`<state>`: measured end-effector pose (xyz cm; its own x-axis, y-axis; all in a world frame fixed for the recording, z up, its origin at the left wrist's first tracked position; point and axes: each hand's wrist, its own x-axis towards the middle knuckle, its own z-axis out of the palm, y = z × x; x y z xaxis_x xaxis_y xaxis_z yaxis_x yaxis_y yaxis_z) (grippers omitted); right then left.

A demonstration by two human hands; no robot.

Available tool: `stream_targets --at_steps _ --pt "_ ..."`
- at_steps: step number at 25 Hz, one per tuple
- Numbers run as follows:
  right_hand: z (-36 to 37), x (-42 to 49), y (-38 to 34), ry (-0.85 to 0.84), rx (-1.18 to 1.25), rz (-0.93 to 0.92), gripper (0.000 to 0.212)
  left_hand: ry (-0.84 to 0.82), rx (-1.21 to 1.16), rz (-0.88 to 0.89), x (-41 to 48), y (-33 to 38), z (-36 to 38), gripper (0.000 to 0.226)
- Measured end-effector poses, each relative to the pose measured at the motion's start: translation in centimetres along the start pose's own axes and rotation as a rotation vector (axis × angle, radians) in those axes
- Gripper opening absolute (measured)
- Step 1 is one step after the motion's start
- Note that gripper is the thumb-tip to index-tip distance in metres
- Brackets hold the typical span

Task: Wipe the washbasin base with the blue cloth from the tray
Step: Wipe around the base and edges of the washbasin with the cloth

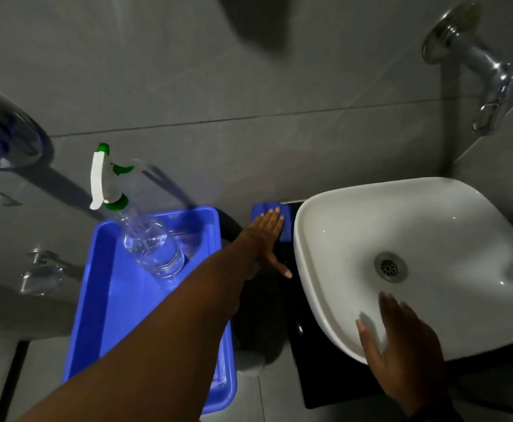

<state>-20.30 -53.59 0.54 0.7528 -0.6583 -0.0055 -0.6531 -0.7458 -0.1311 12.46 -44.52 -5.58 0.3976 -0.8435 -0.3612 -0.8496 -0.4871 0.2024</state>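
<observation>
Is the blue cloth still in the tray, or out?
Out: the blue cloth lies on the dark base beside the washbasin, under the left hand.

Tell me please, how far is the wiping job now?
Done: the blue cloth is out of the tray, where only the spray bottle remains. In hand: the left hand presses it flat on the dark base beside the washbasin; the right hand rests on its rim. Left: the nearer base.
</observation>
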Motion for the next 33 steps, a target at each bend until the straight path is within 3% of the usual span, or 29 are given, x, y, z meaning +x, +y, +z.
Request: stream_targets --at_steps 6,12,18,21,23,25,28,29,33 --pt "-0.6 -0.3 -0.2 0.035 0.014 0.008 0.07 -0.033 0.013 0.02 -0.6 0.9 0.7 0.157" --pt "-0.5 -0.4 0.1 0.046 0.049 0.019 0.067 -0.021 -0.065 0.161 -12.3 9.8 8.9 0.157" --pt "-1.0 -0.7 0.1 0.038 0.046 0.031 0.079 -0.236 -0.039 0.155 -19.7 19.9 12.7 0.149" --pt "-1.3 -2.8 -0.7 0.133 0.261 0.04 0.069 -0.266 -0.044 0.172 -20.5 21.8 11.1 0.144" --pt "-0.3 -6.6 -1.3 0.218 0.448 0.051 0.062 -0.203 -0.15 0.185 -21.6 21.2 9.8 0.134" --pt "1.7 -11.5 -1.9 0.221 0.547 0.039 0.063 0.0 -0.258 0.221 -23.1 19.3 9.1 0.112" --pt "4.7 -15.2 -3.6 0.056 0.415 -0.072 0.068 0.501 -0.377 0.136 -23.8 16.1 6.8 0.078" --pt "5.6 -14.8 -4.3 -0.012 0.313 -0.141 0.07 0.573 -0.406 0.081 -22.6 15.9 4.9 0.078" --pt "7.9 -12.2 -5.9 -0.199 0.117 -0.281 0.082 0.349 -0.325 -0.107 -13.3 18.2 -1.9 0.097"
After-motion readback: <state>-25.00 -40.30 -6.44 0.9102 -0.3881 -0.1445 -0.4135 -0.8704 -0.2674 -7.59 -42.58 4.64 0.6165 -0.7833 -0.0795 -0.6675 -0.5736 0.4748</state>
